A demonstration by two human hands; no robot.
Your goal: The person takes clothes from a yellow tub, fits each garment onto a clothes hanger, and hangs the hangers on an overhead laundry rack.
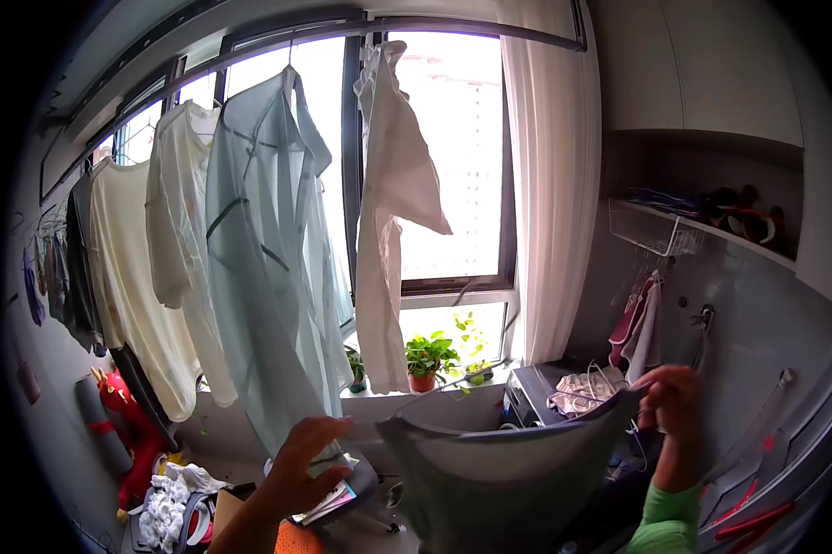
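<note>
The left hand (307,462), below and left of the window (462,157), has its fingers spread apart near one shoulder of a grey-green shirt (490,489); whether they touch the cloth cannot be told. The right hand (671,402), below and right of the window, has its fingers together, clamped on the opposite shoulder. The grey-green shirt spans the space between, below the window. Behind, a pale blue shirt (268,175) hangs toward the window's left; a potted plant (425,355) stands at the window's foot.

Hanging shirts (273,185), an overhead rail (323,33) and a potted plant (425,360) show a home laundry area.
</note>
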